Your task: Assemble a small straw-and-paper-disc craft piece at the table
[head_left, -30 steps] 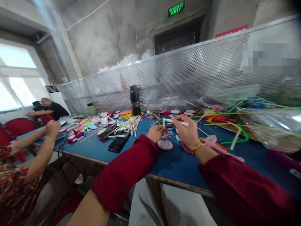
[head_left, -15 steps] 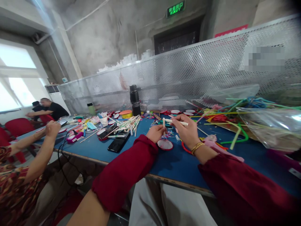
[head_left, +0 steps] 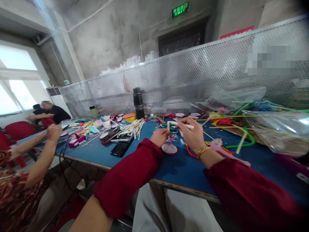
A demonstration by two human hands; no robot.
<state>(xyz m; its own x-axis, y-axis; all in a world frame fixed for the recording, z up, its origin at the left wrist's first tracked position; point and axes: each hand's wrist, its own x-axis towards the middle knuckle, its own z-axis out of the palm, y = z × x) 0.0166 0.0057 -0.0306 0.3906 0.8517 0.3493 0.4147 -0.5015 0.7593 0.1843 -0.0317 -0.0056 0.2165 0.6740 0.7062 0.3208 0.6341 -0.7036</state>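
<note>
Near the middle of the table, my left hand is closed around a short pale stick that stands upright from its fingertips. My right hand grips a white pen-like tool, held almost level. The tool's narrow end meets or nearly meets the top of the stick; whether they touch I cannot tell. Just below my left hand lies a small round disc with a red rim. Behind my fingers are small coloured bits, partly hidden. A red-orange loop lies beside my right wrist.
A bundle of thin sticks, a black phone and a black flask stand or lie left of centre. Green and yellow tubes and clear plastic wrap cover the right. Another person's arm rests at far left.
My right hand and the white pen-like tool have shifted very slightly to the right. My left hand and the pale stick look the same as before.
</note>
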